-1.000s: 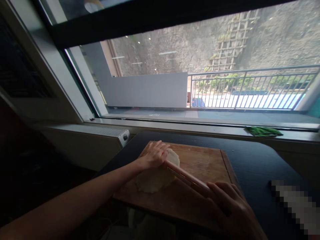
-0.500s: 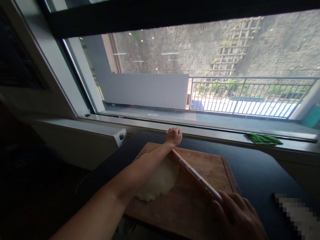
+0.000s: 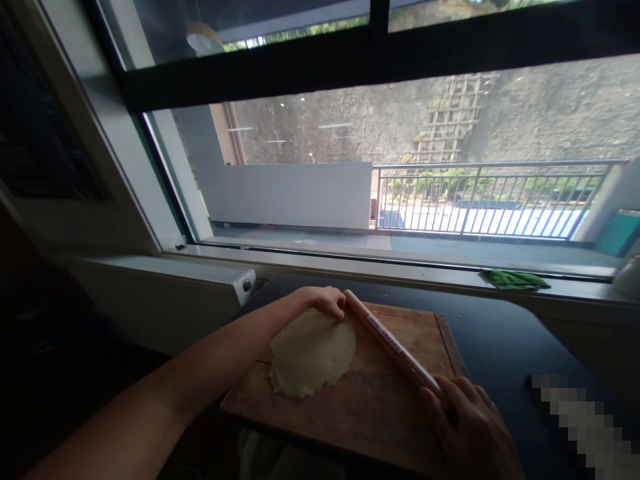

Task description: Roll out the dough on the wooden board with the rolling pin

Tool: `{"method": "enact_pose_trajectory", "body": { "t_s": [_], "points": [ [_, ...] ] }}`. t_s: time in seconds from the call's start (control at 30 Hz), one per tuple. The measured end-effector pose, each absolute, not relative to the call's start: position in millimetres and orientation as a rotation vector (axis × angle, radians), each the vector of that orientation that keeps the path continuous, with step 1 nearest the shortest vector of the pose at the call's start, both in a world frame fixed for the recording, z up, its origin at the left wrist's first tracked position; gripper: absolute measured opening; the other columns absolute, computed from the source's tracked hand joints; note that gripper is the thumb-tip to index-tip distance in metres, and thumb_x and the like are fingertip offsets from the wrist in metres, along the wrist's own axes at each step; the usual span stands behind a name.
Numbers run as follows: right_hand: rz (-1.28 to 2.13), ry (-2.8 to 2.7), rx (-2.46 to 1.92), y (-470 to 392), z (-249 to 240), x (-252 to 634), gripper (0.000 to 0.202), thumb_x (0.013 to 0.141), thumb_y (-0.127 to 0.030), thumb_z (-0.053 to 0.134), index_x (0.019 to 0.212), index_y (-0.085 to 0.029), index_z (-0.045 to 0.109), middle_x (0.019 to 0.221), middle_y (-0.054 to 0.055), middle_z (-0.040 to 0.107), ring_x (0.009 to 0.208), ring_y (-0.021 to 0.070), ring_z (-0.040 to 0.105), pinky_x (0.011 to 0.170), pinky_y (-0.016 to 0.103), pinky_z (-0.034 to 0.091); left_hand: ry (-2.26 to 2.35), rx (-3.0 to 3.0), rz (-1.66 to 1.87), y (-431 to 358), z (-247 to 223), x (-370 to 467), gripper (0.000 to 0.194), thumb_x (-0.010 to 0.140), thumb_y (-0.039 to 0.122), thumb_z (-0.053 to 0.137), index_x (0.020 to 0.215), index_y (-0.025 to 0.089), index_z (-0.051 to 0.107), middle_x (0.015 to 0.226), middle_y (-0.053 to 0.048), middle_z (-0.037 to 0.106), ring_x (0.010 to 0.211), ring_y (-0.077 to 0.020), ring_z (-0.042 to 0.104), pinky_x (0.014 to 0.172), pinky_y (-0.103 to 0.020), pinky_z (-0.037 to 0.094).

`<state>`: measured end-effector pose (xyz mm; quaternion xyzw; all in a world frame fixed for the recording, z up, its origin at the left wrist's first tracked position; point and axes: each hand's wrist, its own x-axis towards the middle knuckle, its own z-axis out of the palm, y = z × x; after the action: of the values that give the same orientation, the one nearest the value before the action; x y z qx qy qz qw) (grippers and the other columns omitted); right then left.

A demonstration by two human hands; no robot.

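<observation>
A flat, uneven sheet of dough [image 3: 313, 357] lies on the left part of a wooden board [image 3: 395, 417]. At the dough's far edge is my left hand [image 3: 330, 303], its fingers curled and closed on the edge, though the fingertips are partly hidden. My right hand [image 3: 467, 413] is wrapped round the near end of a rolling pin [image 3: 387, 339], which has a printed label. The pin slants across the board to the right of the dough, its far end beside my left hand and no longer held by it.
The board rests on a dark table [image 3: 505, 333] with rounded corners. A window sill [image 3: 400, 270] runs behind it, with a green cloth [image 3: 515, 280] on it. To the left stands a radiator [image 3: 220, 287]. A blurred, pixelated object [image 3: 580, 427] lies at the right.
My left hand has let go of the rolling pin's far end and moved left and down to the dough's edge. My right hand still grips the pin. The view has tilted up slightly.
</observation>
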<state>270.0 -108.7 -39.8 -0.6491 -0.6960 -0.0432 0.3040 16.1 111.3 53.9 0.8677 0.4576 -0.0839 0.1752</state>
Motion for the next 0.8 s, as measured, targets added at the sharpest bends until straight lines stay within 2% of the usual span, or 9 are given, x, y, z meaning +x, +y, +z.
{"method": "enact_pose_trajectory", "body": {
  "t_s": [0.1,0.27,0.47,0.63,0.8],
  "points": [
    [-0.126,-1.805,-1.707,-109,-39,266,0.023,0.087,-0.042,0.043,0.1,-0.027,0.055,0.09,0.001,0.062,0.086,0.0214,0.055,0.074,0.037,0.041,1.257,2.348,-0.243,112,59,22,0.012,0.058,0.027,0.062,0.068,0.019,0.064,0.066,0.002,0.059,0.063,-0.015,0.053,0.053,-0.022,0.039],
    [-0.201,-1.748,-1.684,-108,-40,263,0.023,0.086,-0.042,0.043,0.097,-0.027,0.056,0.088,0.002,0.062,0.083,0.0211,0.056,0.071,0.037,0.041,1.214,2.113,-0.111,108,61,15,0.022,0.061,0.037,0.065,0.075,0.02,0.07,0.068,0.002,0.063,0.065,-0.0136,0.054,0.054,-0.02,0.039],
    [-0.215,-1.859,-1.705,-107,-39,267,0.026,0.082,-0.046,0.049,0.099,-0.028,0.058,0.086,0.001,0.062,0.08,0.0207,0.057,0.068,0.036,0.042,1.212,1.908,0.203,108,55,9,0.034,0.063,0.042,0.065,0.085,0.016,0.07,0.073,-0.002,0.065,0.064,-0.0131,0.055,0.054,-0.02,0.041],
    [-0.17,-1.764,-1.7,-108,-40,270,0.025,0.086,-0.043,0.043,0.099,-0.026,0.057,0.088,0.003,0.062,0.08,0.0203,0.057,0.07,0.036,0.043,1.428,1.928,0.005,113,48,-5,0.025,0.058,0.035,0.067,0.075,0.017,0.066,0.06,0.001,0.056,0.051,-0.0101,0.049,0.042,-0.018,0.036],
    [-0.074,-1.725,-1.522,-110,-39,271,0.027,0.086,-0.044,0.043,0.1,-0.024,0.055,0.092,0.004,0.061,0.084,0.0201,0.057,0.072,0.034,0.045,1.641,1.874,-0.036,107,51,-37,0.026,0.061,0.038,0.065,0.075,0.016,0.063,0.058,0.0,0.055,0.053,-0.013,0.053,0.046,-0.022,0.044]
  ]
}}
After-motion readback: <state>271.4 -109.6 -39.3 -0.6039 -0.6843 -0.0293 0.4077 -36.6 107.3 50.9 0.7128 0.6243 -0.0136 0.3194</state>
